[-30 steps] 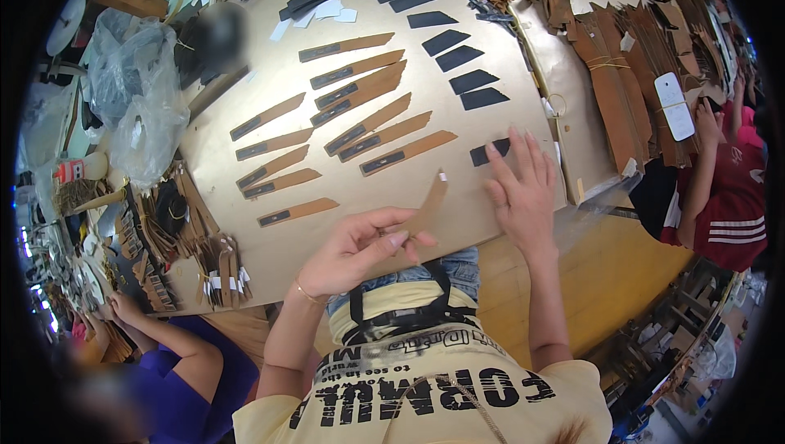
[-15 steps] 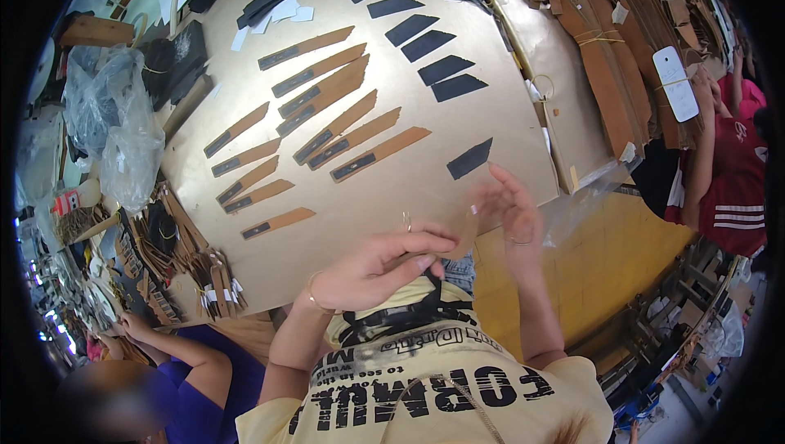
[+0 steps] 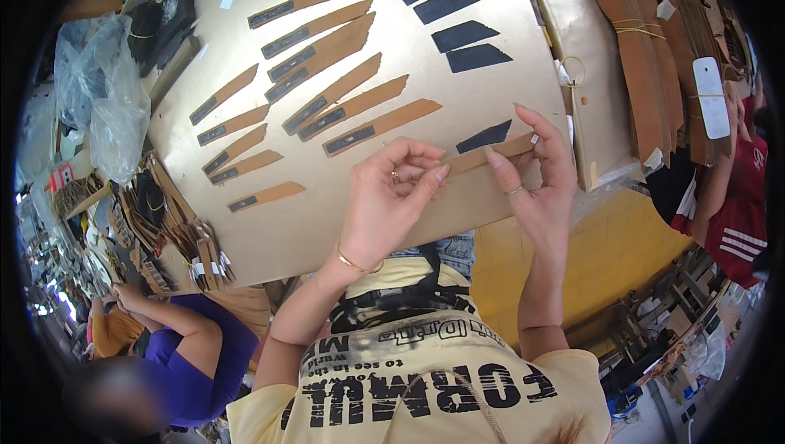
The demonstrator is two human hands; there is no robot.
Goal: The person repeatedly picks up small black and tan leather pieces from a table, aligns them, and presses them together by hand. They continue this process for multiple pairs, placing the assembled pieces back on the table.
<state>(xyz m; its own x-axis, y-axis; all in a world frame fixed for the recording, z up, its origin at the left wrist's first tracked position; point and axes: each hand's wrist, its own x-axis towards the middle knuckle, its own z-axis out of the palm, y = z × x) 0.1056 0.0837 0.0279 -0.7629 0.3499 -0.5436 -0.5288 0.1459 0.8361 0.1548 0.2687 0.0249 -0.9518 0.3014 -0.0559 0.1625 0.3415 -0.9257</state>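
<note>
A tan leather strip (image 3: 468,162) with a small white tag at its right end stretches between my hands, just above the table's near edge. My left hand (image 3: 380,190) pinches its left end between thumb and fingers. At the other end my right hand (image 3: 541,178) grips the strip, thumb on the near side. Just beyond the strip lies a black slant-ended piece (image 3: 482,136), partly covered by it. Left of it, several brown leather strips with black patches, such as one strip (image 3: 384,126), lie in slanted rows. More black pieces (image 3: 478,58) are laid out farther back.
Bundled brown leather strips (image 3: 634,60) with a white card (image 3: 710,96) lie at the right. Clear plastic bags (image 3: 114,109) and more strips (image 3: 176,223) crowd the left side. Co-workers in purple (image 3: 188,354) and dark red (image 3: 740,215) are on either side.
The strip, curved and near my body before, is now drawn out straight over the table edge. Both hands have moved forward, the right one onto the tagged end. My view has shifted slightly.
</note>
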